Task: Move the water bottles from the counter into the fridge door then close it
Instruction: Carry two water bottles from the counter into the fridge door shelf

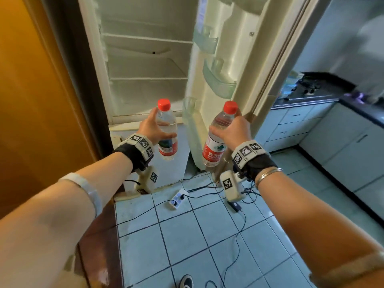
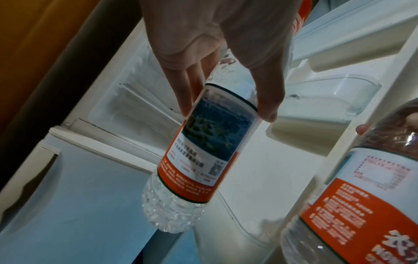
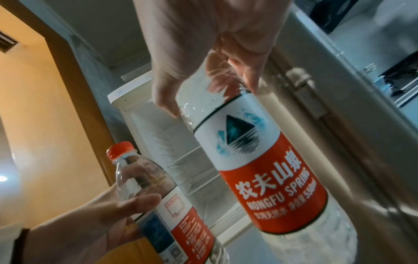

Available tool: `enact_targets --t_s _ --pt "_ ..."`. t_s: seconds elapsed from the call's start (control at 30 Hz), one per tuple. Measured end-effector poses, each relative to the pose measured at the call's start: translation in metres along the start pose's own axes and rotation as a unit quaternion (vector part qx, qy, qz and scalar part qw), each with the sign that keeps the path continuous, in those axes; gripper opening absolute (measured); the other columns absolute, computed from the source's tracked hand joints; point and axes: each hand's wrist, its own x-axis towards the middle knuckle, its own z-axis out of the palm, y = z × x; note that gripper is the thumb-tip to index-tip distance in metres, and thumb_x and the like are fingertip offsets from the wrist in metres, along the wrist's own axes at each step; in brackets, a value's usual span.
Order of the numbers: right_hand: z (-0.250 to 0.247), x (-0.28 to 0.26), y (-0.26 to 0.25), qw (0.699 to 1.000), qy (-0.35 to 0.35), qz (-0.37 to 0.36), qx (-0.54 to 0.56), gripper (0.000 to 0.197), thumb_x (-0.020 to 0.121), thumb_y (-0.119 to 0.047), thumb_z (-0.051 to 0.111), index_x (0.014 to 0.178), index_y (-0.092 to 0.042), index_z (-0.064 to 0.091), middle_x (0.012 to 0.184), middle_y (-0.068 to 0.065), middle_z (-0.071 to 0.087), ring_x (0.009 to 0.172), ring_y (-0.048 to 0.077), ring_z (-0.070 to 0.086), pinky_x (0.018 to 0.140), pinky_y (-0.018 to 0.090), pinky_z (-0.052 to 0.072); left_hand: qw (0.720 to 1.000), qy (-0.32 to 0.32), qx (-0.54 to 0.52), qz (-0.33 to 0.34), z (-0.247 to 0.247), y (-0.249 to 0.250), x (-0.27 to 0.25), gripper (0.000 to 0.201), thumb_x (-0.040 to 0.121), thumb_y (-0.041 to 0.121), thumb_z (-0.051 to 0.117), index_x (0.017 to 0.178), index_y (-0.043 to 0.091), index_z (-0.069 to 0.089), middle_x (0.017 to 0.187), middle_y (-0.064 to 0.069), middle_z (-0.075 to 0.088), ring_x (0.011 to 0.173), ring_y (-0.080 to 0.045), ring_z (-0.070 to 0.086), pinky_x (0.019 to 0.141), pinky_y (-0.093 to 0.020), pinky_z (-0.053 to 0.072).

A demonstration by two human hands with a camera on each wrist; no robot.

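I hold two clear water bottles with red caps and red-and-white labels in front of the open fridge. My left hand (image 1: 154,127) grips the left bottle (image 1: 167,140) around its upper body; the same bottle (image 2: 203,151) hangs below my fingers in the left wrist view. My right hand (image 1: 230,129) grips the right bottle (image 1: 215,148) by its shoulder, close to the fridge door (image 1: 224,75). In the right wrist view the right bottle (image 3: 260,169) fills the centre and the left bottle (image 3: 162,205) shows lower left. The door's clear shelves (image 1: 220,82) hold nothing.
The fridge interior (image 1: 145,69) has bare shelves. A wooden door frame (image 1: 41,90) stands at left. A power strip (image 1: 177,197) and cables lie on the tiled floor. Counter and cabinets (image 1: 311,121) with a stove run along the right.
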Motion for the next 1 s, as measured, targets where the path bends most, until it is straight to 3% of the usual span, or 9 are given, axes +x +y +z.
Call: enact_targets --t_s 0.1,0.27,0.5,0.63,0.77,0.87,0.93,1.0 --pt "0.005 0.017 0.006 0.999 0.026 0.019 0.016 0.038 0.070 -0.026 0.080 0.098 -0.005 0.065 0.100 0.009 0.069 0.091 0.019 0.065 0.082 0.028 0.051 0.999 -0.006 -0.052 0.003 0.007 0.003 0.021 0.089 0.052 0.025 0.087 0.128 0.024 0.040 0.115 -0.003 0.065 0.106 -0.024 0.062 0.094 -0.050 0.050" --pt "0.015 0.053 0.017 0.998 0.047 0.028 0.031 0.053 0.070 -0.024 0.079 0.115 -0.011 0.054 0.098 0.001 0.061 0.088 0.016 0.058 0.081 0.025 0.045 0.995 0.004 -0.092 0.023 0.019 0.016 0.062 0.072 0.060 0.014 0.084 0.119 0.018 0.043 0.114 -0.003 0.061 0.107 -0.024 0.060 0.095 -0.048 0.050" --pt "0.031 0.120 0.039 0.998 0.055 0.019 0.033 0.053 0.067 -0.020 0.081 0.113 -0.012 0.055 0.108 0.009 0.064 0.096 0.024 0.063 0.080 0.025 0.045 0.996 0.015 -0.085 0.033 0.050 0.032 0.143 0.070 0.061 0.014 0.083 0.118 0.020 0.042 0.110 0.000 0.058 0.107 -0.023 0.058 0.095 -0.045 0.050" --pt "0.036 0.160 0.049 0.998 0.054 0.014 0.038 0.051 0.065 -0.020 0.083 0.107 -0.008 0.057 0.105 0.012 0.066 0.094 0.028 0.064 0.086 0.034 0.051 0.996 0.018 -0.077 0.041 0.072 0.044 0.186 0.069 0.065 0.013 0.080 0.123 0.016 0.042 0.108 0.000 0.058 0.096 -0.016 0.056 0.085 -0.033 0.050" --pt "0.041 0.196 0.061 0.998 0.035 0.019 0.042 0.043 0.067 -0.015 0.082 0.102 -0.004 0.060 0.101 0.015 0.068 0.093 0.028 0.065 0.085 0.031 0.050 0.994 0.014 -0.108 0.024 0.096 0.047 0.225 0.074 0.061 0.015 0.082 0.123 0.017 0.042 0.109 -0.001 0.057 0.102 -0.020 0.058 0.086 -0.036 0.052" --pt "0.050 0.219 0.076 0.999 0.032 0.032 0.025 0.043 0.066 -0.021 0.082 0.102 -0.010 0.060 0.100 0.010 0.069 0.093 0.027 0.066 0.087 0.038 0.052 0.991 0.008 -0.130 0.007 0.113 0.040 0.249 0.081 0.055 0.022 0.081 0.125 0.017 0.040 0.116 -0.007 0.057 0.107 -0.025 0.059 0.083 -0.038 0.054" --pt "0.056 0.233 0.087 0.998 0.017 0.062 0.010 0.039 0.067 -0.028 0.081 0.095 -0.013 0.059 0.097 0.010 0.069 0.090 0.027 0.066 0.085 0.040 0.053 0.989 0.016 -0.148 -0.004 0.121 0.036 0.265 0.075 0.063 0.014 0.080 0.125 0.014 0.039 0.117 -0.004 0.054 0.108 -0.022 0.057 0.076 -0.030 0.052" --pt "0.063 0.246 0.096 0.996 0.008 0.085 -0.004 0.041 0.066 -0.034 0.080 0.094 -0.012 0.059 0.097 0.009 0.069 0.089 0.027 0.066 0.084 0.041 0.053 0.987 0.023 -0.161 -0.016 0.126 0.034 0.282 0.072 0.068 0.013 0.079 0.127 0.012 0.037 0.125 -0.005 0.051 0.110 -0.020 0.055 0.081 -0.032 0.053"
